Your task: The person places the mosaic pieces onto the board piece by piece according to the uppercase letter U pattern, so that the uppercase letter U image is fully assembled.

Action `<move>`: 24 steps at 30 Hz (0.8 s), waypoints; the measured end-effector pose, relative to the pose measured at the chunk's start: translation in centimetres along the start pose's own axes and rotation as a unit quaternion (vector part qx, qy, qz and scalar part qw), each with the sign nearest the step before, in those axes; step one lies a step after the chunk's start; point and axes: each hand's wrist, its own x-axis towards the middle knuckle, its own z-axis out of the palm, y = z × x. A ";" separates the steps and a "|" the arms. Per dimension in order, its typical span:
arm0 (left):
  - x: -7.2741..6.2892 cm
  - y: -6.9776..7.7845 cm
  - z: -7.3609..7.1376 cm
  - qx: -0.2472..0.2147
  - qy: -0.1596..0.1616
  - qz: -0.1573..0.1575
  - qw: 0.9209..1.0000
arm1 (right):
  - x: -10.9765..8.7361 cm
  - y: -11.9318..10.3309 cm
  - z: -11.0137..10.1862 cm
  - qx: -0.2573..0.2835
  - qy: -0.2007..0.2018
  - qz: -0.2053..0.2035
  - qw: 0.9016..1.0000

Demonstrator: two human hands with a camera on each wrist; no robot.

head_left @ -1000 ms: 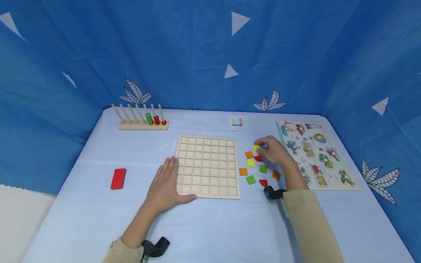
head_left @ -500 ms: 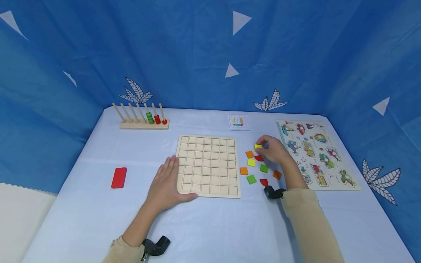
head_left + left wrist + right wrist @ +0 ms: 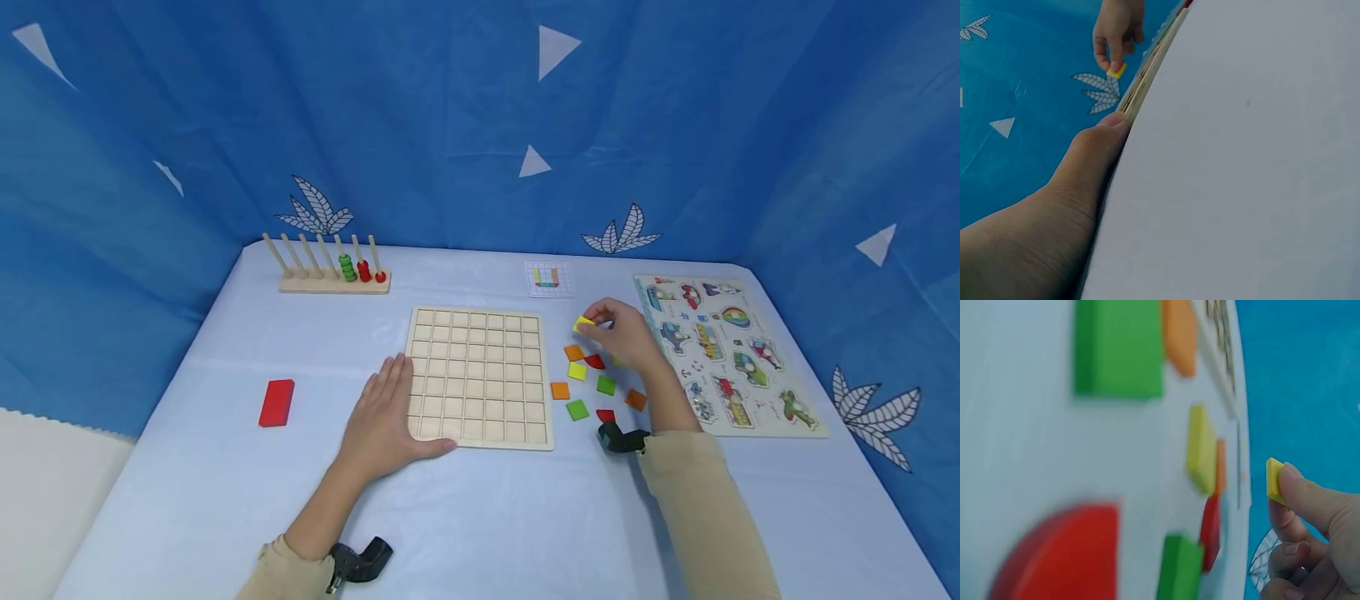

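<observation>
My right hand (image 3: 626, 337) pinches a small yellow square tile (image 3: 582, 324) between thumb and fingers, to the right of the board's far part. In the right wrist view this yellow tile (image 3: 1275, 481) is held off the table. A pale wooden grid board (image 3: 480, 379) lies in the middle of the table. At its lower left corner rests my left hand (image 3: 381, 423), fingers straight along the left edge and thumb along the front edge. Orange (image 3: 560, 391), green (image 3: 577, 410), yellow (image 3: 577, 371) and red (image 3: 594, 361) tiles lie loose beside the board.
A card with a coloured pattern (image 3: 550, 280) lies behind the board. A picture puzzle board (image 3: 731, 358) lies at the right. At the back left stands a wooden peg counter with beads (image 3: 334, 285); a red block (image 3: 277, 403) lies at the left.
The right hand has raised the yellow tile off the table and shifted it slightly back. Part of another yellow tile shows beside the hand. The left hand stays at the board.
</observation>
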 end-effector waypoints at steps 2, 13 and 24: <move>0.0 0.0 0.0 0.000 0.000 -0.001 1.000 | 0.0 -0.7 0.1 0.011 -0.005 -0.009 1.000; 0.0 -0.2 -0.1 -0.004 -0.002 0.000 1.000 | 0.7 -4.2 2.8 0.055 -0.037 -0.036 0.997; 0.1 -0.3 -0.2 -0.013 -0.010 0.006 1.000 | 1.1 -8.1 6.8 0.082 -0.083 -0.078 0.990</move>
